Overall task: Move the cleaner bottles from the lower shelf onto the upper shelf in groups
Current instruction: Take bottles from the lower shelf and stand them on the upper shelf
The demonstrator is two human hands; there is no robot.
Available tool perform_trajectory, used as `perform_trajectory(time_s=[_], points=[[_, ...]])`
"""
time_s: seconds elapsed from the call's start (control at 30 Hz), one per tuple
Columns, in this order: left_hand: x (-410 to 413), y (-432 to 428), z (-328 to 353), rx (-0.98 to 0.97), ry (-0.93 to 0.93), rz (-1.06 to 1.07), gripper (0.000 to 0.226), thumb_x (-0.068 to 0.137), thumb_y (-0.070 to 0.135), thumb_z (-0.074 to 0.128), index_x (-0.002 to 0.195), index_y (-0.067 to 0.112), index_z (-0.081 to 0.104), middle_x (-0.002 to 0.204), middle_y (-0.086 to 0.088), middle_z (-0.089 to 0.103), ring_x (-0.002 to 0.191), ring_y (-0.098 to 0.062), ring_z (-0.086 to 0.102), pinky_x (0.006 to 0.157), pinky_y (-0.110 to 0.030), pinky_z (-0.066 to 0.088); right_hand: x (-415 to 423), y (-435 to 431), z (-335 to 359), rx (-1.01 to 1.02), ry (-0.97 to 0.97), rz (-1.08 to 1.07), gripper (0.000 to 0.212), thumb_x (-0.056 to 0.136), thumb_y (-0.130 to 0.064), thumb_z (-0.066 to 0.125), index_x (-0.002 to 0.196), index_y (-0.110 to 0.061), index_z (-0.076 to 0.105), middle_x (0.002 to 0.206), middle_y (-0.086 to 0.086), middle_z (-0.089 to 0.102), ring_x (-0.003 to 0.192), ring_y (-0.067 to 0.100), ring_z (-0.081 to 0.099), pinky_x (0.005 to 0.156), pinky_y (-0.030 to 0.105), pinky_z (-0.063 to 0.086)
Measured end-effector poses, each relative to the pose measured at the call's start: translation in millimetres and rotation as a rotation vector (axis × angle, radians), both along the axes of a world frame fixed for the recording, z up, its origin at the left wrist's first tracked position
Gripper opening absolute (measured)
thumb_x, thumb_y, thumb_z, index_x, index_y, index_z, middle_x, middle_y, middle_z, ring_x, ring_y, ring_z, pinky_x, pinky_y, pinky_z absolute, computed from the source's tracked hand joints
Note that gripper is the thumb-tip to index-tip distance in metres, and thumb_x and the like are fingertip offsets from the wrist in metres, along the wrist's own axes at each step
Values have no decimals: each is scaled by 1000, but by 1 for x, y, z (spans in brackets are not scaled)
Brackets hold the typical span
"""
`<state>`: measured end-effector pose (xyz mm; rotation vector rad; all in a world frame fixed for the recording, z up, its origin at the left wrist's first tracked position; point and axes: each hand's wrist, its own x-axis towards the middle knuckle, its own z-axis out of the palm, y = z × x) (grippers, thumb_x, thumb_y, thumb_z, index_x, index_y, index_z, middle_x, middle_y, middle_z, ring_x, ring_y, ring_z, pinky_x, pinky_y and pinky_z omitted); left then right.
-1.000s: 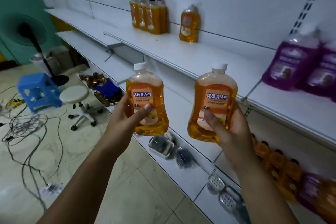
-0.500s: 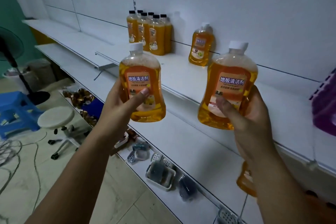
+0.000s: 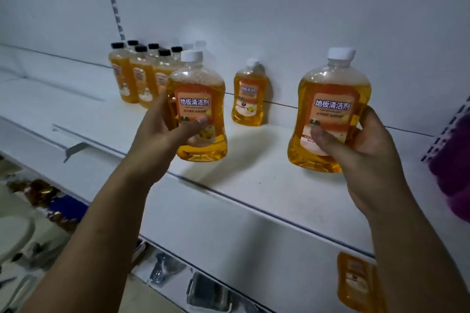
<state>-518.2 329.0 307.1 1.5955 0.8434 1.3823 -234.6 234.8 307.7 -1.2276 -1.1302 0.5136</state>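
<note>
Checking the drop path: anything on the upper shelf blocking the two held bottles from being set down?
Nothing visible. The upper shelf is bare below the left bottle in the left hand and the right bottle in the right hand. The lone white-capped bottle stands back at the wall, the black-capped group back-left; neither blocks.

The left forearm [image 3: 101, 223] and right forearm [image 3: 412, 249] reach up and forward from the lower corners. The left hand [image 3: 160, 134] grips an orange bottle [image 3: 197, 84] from its left side, with the thumb laid across the label and the fingers wrapped behind. The right hand [image 3: 368, 157] holds a second orange bottle [image 3: 333, 84] from the right — thumb on the label's lower part, fingers curled round the far edge.
</note>
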Motion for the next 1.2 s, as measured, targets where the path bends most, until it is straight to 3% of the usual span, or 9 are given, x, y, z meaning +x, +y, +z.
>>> perform_trajectory(time_s=[0.13,0.23,0.33,0.4,0.63,0.8,0.97,1.1,1.2], points=[[28,46,18,-7,-63,-130,55,87,23,79,136,28,54,113,11,76,109,-15,74,81,-34,63,8,22,5,-14,16,-67,86,60,-58,94,133,-27,60,126,-8,74,115,17,72,102,52,56],[52,74,30,7,-23,-234,58,85,28,76,138,24,54,117,6,75,111,-16,73,86,-36,63,16,39,10,-40,6,-141,73,67,-47,89,131,-27,60,126,-6,74,116,20,71,102,53,56],[72,100,43,77,118,-314,55,91,20,80,139,20,53,118,1,73,106,-11,73,82,-28,61,27,54,17,-45,7,-163,65,75,-34,91,131,-25,59,125,-3,74,115,20,72,102,53,57],[86,114,53,165,251,-319,58,88,27,84,136,22,54,117,5,71,104,-8,72,82,-26,60,34,64,22,-45,15,-169,58,82,-25,88,133,-22,59,125,-2,74,115,20,72,103,52,56],[136,149,78,449,653,-259,67,79,39,89,133,27,50,119,7,63,105,-15,64,73,-21,49,62,95,14,-94,55,-251,59,80,-21,89,132,-23,63,124,-2,73,118,21,69,104,52,56],[153,160,75,587,848,-217,79,74,47,88,141,34,48,128,3,67,112,-24,64,96,-44,56,66,104,-4,-137,30,-291,54,78,-19,91,126,-22,67,119,-2,75,112,20,71,100,49,59],[163,168,61,636,946,-154,67,76,42,89,131,25,56,116,4,60,104,-22,58,84,-34,44,71,111,-16,-169,-16,-300,56,77,-18,92,126,-24,67,121,-2,74,114,21,70,99,50,59],[167,172,53,735,1039,-87,60,76,49,86,122,21,60,103,4,57,105,-26,59,103,-41,36,72,118,-25,-198,-57,-301,64,77,-17,92,133,-20,62,126,-1,72,118,23,69,101,53,58],[165,173,50,759,1009,-30,72,73,49,86,133,25,54,110,2,66,110,-27,60,112,-44,30,72,121,-28,-211,-99,-309,71,77,-17,93,137,-21,57,133,-2,68,123,23,66,103,54,56]])
